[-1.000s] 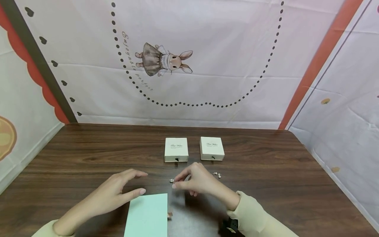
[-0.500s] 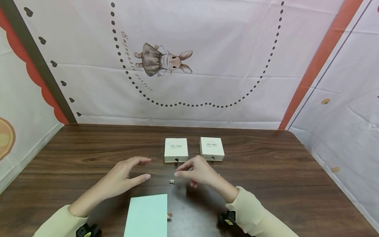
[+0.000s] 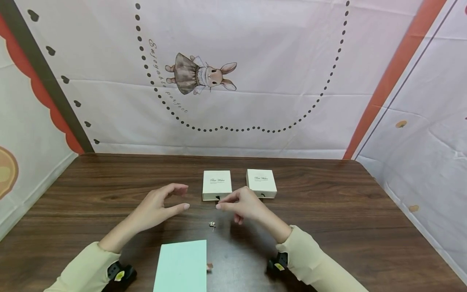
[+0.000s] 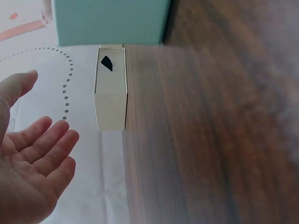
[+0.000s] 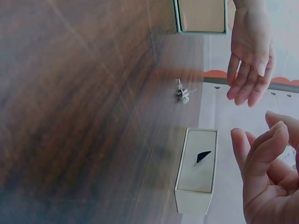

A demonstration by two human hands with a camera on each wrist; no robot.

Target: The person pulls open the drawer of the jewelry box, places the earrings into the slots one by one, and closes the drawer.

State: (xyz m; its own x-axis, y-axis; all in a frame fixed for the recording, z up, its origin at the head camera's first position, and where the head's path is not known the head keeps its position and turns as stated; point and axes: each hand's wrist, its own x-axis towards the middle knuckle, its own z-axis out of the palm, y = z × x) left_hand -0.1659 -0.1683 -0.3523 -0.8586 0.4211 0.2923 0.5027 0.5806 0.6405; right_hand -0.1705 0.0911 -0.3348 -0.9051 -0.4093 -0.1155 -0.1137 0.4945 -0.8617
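In the head view my left hand (image 3: 155,209) hovers over the table with thumb and fingers spread, holding nothing. My right hand (image 3: 248,207) hangs in front of a small white drawer box (image 3: 217,182) with a black pull tab; its fingers bend loosely and nothing shows between them. From the right wrist view, those fingers (image 5: 257,177) look apart from the white box (image 5: 196,161). A small cluster of metallic stud earrings (image 3: 212,224) lies on the wood between the hands, its posts visible in the right wrist view. The other small pieces seen earlier are hidden behind my right hand.
A second white box (image 3: 261,181) with a black tab stands to the right of the first. A mint-green box (image 3: 182,263) with a brownish ribbon tab (image 3: 209,266) lies at the table's near edge. A printed cloth (image 3: 277,81) hangs behind the brown table (image 3: 339,211).
My right hand has left the earrings and moved away from me toward the left white box. My left hand has moved forward and slightly right. The earrings stay on the table.
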